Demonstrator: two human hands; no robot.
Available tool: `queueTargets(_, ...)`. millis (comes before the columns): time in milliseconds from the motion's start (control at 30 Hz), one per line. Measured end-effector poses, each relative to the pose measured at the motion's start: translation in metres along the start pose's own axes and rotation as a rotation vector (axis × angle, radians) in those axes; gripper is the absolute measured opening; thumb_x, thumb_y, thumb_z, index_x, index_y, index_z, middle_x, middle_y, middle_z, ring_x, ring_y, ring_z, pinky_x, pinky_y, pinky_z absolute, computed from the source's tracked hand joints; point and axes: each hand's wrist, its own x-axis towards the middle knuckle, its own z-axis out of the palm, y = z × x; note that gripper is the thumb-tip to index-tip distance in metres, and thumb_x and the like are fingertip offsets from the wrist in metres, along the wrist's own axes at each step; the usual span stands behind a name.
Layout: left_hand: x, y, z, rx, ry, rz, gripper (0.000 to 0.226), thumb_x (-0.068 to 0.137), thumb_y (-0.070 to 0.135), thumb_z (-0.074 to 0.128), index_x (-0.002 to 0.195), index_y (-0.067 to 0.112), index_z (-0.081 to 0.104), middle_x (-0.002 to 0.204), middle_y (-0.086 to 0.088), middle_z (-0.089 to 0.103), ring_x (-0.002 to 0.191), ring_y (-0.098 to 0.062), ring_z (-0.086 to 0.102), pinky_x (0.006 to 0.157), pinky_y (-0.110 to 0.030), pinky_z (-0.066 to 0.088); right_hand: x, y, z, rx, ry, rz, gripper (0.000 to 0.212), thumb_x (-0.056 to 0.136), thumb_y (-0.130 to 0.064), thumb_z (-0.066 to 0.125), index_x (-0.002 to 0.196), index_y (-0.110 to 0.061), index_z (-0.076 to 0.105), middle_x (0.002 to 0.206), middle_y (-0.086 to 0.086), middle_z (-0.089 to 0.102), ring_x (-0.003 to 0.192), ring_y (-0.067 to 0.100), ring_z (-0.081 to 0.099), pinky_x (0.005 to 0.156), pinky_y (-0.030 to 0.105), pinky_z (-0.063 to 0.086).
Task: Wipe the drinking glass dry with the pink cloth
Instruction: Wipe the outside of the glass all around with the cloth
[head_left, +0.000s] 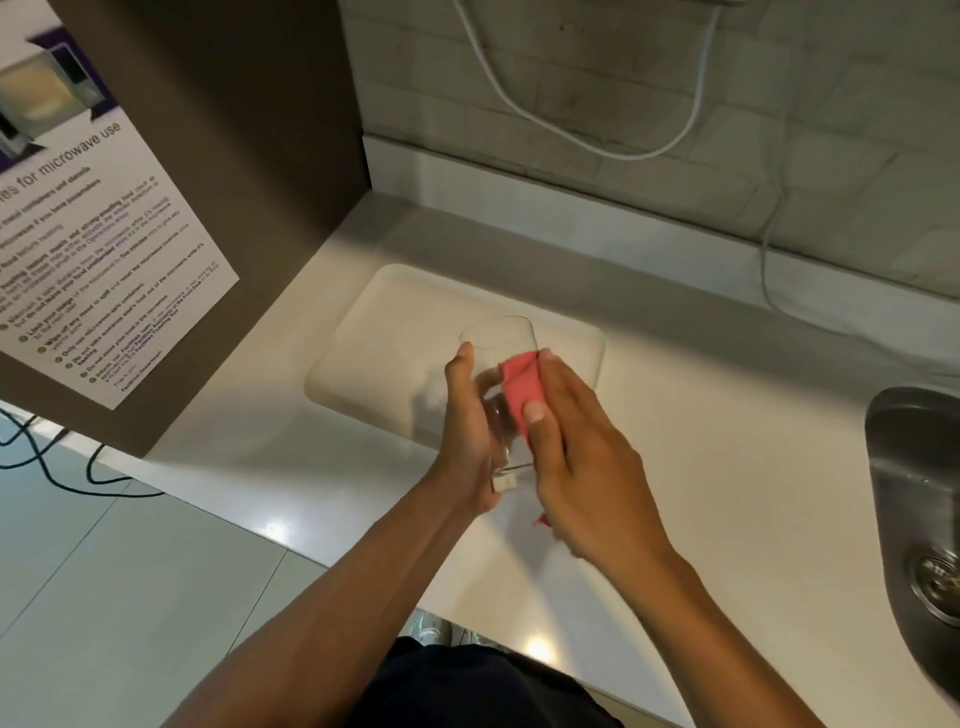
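A clear drinking glass (500, 345) is held above the white counter, tilted with its open rim pointing away from me. My left hand (467, 431) grips its left side near the thick base. My right hand (582, 457) presses a pink cloth (519, 382) against the glass's right side, thumb on the cloth. Most of the cloth is hidden under my right palm; a small pink corner shows below the wrist.
A shallow cream tray (374, 338) lies on the counter (727, 441) beneath the glass. A steel sink (914, 493) sits at the right edge. A brown cabinet side with a microwave notice (104, 234) stands left. White cables (691, 104) hang on the tiled wall.
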Motion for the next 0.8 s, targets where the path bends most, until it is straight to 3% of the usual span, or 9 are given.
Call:
queueTargets(100, 0.004, 0.005, -0.004, 0.008, 0.052, 0.014, 0.076, 0.086, 0.082, 0.047, 0.108, 0.013, 0.071, 0.107, -0.022, 0.077, 0.094, -0.035, 0.075, 0.085, -0.048, 0.062, -0.018, 0.008, 0.005, -0.086, -0.068, -0.034, 0.057, 0.104, -0.064, 0.013, 0.158, -0.049, 0.008, 0.167, -0.023, 0.014, 0.13, 0.013, 0.056, 0.1, 0.025, 0.047)
queueTargets(167, 0.001, -0.002, -0.003, 0.034, 0.064, -0.011, 0.083, 0.091, 0.08, 0.042, 0.117, 0.005, 0.067, 0.115, -0.025, 0.076, 0.106, -0.041, 0.074, 0.098, -0.053, 0.057, -0.006, 0.011, 0.002, -0.003, -0.059, 0.046, 0.056, 0.103, -0.063, 0.014, 0.157, -0.049, 0.019, 0.164, -0.018, 0.029, 0.137, 0.014, 0.05, 0.105, 0.022, 0.036)
queueTargets(267, -0.003, -0.008, 0.002, 0.001, 0.059, -0.054, 0.09, 0.094, 0.079, 0.039, 0.137, 0.004, 0.064, 0.129, -0.028, 0.074, 0.123, -0.044, 0.07, 0.104, -0.058, 0.056, 0.012, 0.007, -0.002, 0.053, -0.032, 0.132, 0.059, 0.101, -0.066, 0.015, 0.156, -0.049, 0.023, 0.161, -0.014, 0.038, 0.135, 0.018, 0.054, 0.111, 0.034, 0.041)
queueTargets(400, 0.003, 0.004, -0.005, -0.053, 0.082, -0.039, 0.088, 0.089, 0.082, 0.046, 0.13, 0.007, 0.067, 0.119, -0.023, 0.077, 0.101, -0.037, 0.078, 0.084, -0.048, 0.064, -0.016, 0.0, 0.008, -0.067, -0.071, -0.041, 0.055, 0.105, -0.06, 0.014, 0.158, -0.049, 0.005, 0.168, -0.024, 0.01, 0.116, 0.012, 0.066, 0.095, 0.038, 0.056)
queueTargets(500, 0.004, 0.002, -0.01, -0.011, 0.149, -0.041, 0.078, 0.086, 0.083, 0.046, 0.113, 0.014, 0.069, 0.108, -0.019, 0.081, 0.081, -0.029, 0.081, 0.068, -0.042, 0.065, -0.025, 0.012, 0.012, -0.075, -0.087, -0.054, 0.053, 0.106, -0.058, 0.015, 0.158, -0.05, 0.008, 0.165, -0.03, 0.005, 0.132, 0.006, 0.052, 0.105, 0.03, 0.049)
queueTargets(600, -0.003, -0.007, -0.004, -0.024, 0.127, -0.068, 0.09, 0.088, 0.083, 0.044, 0.126, 0.006, 0.068, 0.12, -0.028, 0.076, 0.106, -0.04, 0.076, 0.093, -0.056, 0.061, -0.005, 0.01, 0.006, 0.044, -0.079, 0.116, 0.054, 0.104, -0.06, 0.018, 0.157, -0.048, 0.022, 0.162, -0.021, 0.03, 0.142, 0.007, 0.043, 0.109, 0.021, 0.025)
queueTargets(667, -0.005, -0.005, -0.003, -0.064, 0.093, -0.053, 0.093, 0.087, 0.083, 0.044, 0.132, 0.005, 0.068, 0.121, -0.029, 0.076, 0.115, -0.044, 0.073, 0.097, -0.055, 0.06, -0.001, 0.002, 0.002, 0.005, -0.076, 0.079, 0.056, 0.103, -0.063, 0.016, 0.158, -0.05, 0.019, 0.164, -0.022, 0.026, 0.123, -0.009, 0.055, 0.106, 0.018, 0.028)
queueTargets(733, -0.003, 0.003, -0.004, -0.086, 0.045, -0.044, 0.096, 0.083, 0.085, 0.047, 0.129, 0.003, 0.068, 0.112, -0.023, 0.076, 0.1, -0.041, 0.074, 0.084, -0.049, 0.061, -0.009, -0.001, 0.001, -0.034, -0.087, -0.015, 0.055, 0.103, -0.066, 0.014, 0.157, -0.053, 0.012, 0.165, -0.029, 0.013, 0.107, -0.018, 0.056, 0.101, 0.015, 0.039)
queueTargets(800, -0.002, 0.007, -0.004, -0.069, 0.059, -0.028, 0.084, 0.082, 0.085, 0.049, 0.115, 0.011, 0.068, 0.102, -0.018, 0.075, 0.084, -0.033, 0.074, 0.073, -0.043, 0.06, -0.017, 0.006, -0.002, 0.021, -0.09, -0.021, 0.056, 0.102, -0.067, 0.014, 0.156, -0.054, 0.016, 0.163, -0.03, 0.021, 0.125, -0.012, 0.044, 0.104, 0.011, 0.037)
